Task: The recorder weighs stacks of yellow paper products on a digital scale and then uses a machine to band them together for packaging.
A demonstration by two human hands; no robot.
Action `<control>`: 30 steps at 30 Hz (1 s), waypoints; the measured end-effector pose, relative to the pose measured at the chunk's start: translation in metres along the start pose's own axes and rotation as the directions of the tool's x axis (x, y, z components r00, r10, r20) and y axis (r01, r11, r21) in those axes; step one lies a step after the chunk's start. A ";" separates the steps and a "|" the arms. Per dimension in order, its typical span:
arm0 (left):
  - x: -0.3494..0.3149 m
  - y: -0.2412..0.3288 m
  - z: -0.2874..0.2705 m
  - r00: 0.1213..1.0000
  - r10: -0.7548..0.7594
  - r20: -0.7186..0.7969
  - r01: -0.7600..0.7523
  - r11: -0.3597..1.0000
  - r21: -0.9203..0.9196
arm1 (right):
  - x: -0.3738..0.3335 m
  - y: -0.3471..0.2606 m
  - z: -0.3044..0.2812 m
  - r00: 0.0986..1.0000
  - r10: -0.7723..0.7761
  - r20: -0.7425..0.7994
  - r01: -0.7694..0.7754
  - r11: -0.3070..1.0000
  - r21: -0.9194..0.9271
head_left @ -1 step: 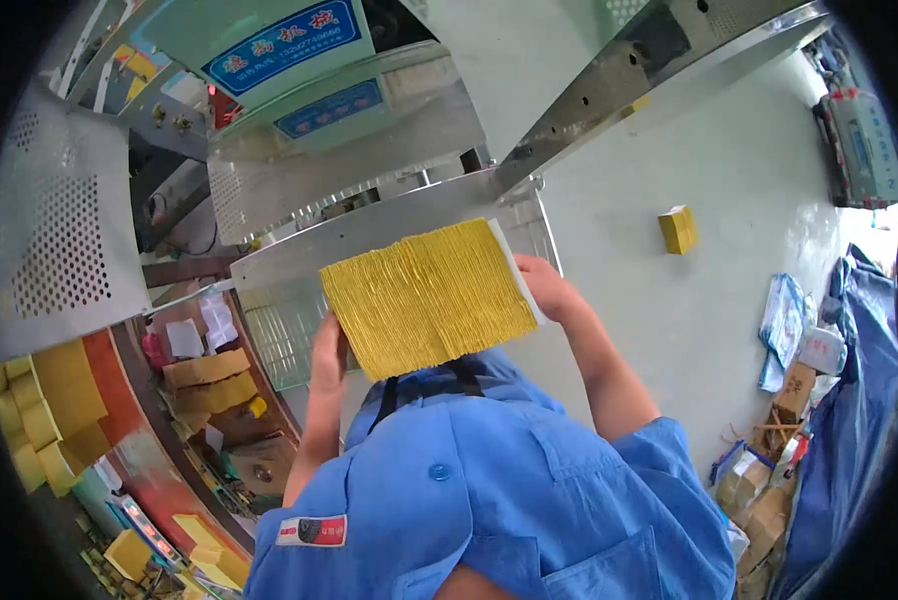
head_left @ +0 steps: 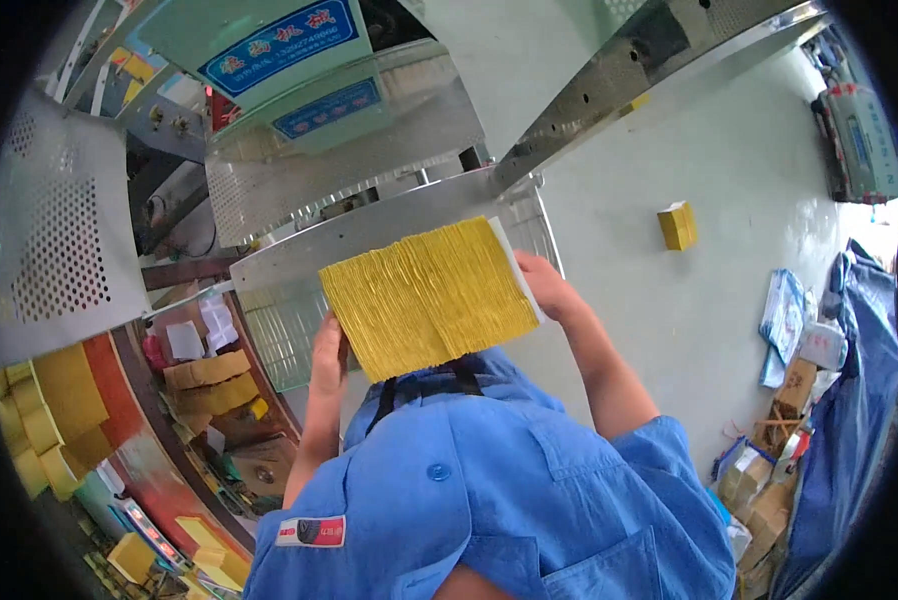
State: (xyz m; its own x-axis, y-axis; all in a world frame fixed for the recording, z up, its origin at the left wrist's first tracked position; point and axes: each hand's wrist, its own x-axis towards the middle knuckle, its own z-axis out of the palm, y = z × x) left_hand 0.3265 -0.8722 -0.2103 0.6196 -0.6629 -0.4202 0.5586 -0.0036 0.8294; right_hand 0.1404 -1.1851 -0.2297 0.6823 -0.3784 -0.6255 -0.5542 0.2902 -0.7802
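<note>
In front of my waist I hold a thick stack of gold paper sheets [head_left: 431, 300] between both hands, its ridged gold edges facing up and a white layer showing along its right side. My left hand [head_left: 330, 345] grips the stack's lower left end, most of its fingers hidden beneath and behind it. At the right end, my right hand [head_left: 543, 287] is closed against the white side, with its fingertips out of sight. The stack lies slightly tilted, just in front of the metal edge of a machine [head_left: 369, 228].
A perforated metal panel [head_left: 64, 220] stands at left, and a steel beam [head_left: 609, 95] crosses the upper right. Another gold block [head_left: 678, 227] sits on the grey floor. Yellow paper stacks [head_left: 69, 395] lie at left; a blue tarp [head_left: 839, 450] and cardboard boxes [head_left: 769, 515] line the right.
</note>
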 end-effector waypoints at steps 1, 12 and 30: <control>-0.003 0.006 0.000 0.999 -0.016 0.034 0.014 0.998 0.066 | -0.005 -0.006 0.008 0.981 -0.179 -0.079 0.164 0.972 -0.170; -0.006 0.019 -0.003 0.995 -0.088 0.053 0.079 0.983 0.163 | -0.003 -0.003 0.026 0.919 -0.272 -0.284 0.141 0.902 -0.408; -0.010 0.042 0.012 0.961 -0.275 -0.031 0.277 0.949 0.148 | -0.015 -0.026 0.015 0.976 -0.217 -0.022 0.216 0.976 -0.028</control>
State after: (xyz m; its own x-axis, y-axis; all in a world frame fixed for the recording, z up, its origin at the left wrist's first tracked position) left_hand 0.3376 -0.8747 -0.1672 0.4587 -0.6129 -0.6434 0.6201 -0.2978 0.7258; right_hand 0.1519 -1.1735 -0.1997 0.7755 -0.4516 -0.4413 -0.4067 0.1773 -0.8962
